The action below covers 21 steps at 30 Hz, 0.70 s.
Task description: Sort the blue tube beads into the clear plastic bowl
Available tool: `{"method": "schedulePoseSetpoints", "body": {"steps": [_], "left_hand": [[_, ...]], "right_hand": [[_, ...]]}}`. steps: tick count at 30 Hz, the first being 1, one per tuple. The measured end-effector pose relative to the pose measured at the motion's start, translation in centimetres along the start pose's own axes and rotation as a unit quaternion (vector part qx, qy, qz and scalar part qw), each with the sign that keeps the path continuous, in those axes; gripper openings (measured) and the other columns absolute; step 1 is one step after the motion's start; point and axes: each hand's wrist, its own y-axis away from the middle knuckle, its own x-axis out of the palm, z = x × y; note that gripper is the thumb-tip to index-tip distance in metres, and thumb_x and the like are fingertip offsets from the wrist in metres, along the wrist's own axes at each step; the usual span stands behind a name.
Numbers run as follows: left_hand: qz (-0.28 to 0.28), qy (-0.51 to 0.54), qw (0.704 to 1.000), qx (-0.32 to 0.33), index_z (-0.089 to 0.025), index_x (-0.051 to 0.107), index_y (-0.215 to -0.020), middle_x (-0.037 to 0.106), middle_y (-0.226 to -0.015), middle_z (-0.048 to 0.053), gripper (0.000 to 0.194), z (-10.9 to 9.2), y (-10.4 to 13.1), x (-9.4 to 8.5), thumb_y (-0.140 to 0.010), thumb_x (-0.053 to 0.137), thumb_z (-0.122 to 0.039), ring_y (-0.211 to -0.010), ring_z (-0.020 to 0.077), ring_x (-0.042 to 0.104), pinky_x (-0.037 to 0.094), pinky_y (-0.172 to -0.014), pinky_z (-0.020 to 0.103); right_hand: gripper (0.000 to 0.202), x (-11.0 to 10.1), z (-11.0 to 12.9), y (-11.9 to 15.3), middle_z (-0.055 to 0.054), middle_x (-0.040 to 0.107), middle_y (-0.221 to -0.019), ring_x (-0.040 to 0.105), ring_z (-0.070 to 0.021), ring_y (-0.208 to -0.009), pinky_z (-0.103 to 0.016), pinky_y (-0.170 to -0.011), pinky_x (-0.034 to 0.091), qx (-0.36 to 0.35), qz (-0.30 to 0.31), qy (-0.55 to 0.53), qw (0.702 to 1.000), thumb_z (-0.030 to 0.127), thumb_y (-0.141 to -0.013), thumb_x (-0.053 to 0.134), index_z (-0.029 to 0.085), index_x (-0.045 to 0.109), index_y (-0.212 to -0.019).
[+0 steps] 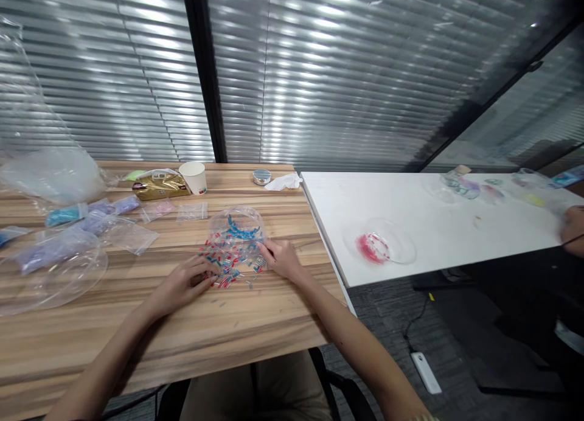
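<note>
A round clear plastic dish stands on the wooden table, with blue pieces gathered inside it. Small red and blue tube-like pieces lie scattered in front of it and to its left. My right hand has its thumb and fingers closed at the dish's right rim. At the near left of the scattered pieces, my left hand rests low over the table with curled fingers and thumb drawn together. Whatever lies between its fingertips is too small to make out.
A gold tissue pack, a paper cup, a round silver tin and a crumpled tissue stand behind. Small bags and a large clear plate lie left. Rightward, a white table holds another dish; a co-worker's hand is beyond.
</note>
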Motion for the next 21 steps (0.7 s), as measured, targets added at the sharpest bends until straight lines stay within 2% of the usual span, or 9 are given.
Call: {"method": "schedulePoseSetpoints", "body": {"steps": [21], "left_hand": [[-0.007,0.005,1.000,0.011,-0.021,0.066,-0.097,0.068,-0.094,0.005,0.020,-0.47,-0.20,-0.23,-0.094,0.049,-0.030,-0.089,0.0184,0.061,0.048,-0.081,0.028]], "right_hand": [[0.030,0.14,-0.13,0.00,-0.003,0.066,-0.063,0.055,-0.0112,-0.053,-0.023,-0.054,0.028,-0.005,-0.007,0.003,1.000,0.025,-0.097,0.048,0.017,0.065,-0.073]]}}
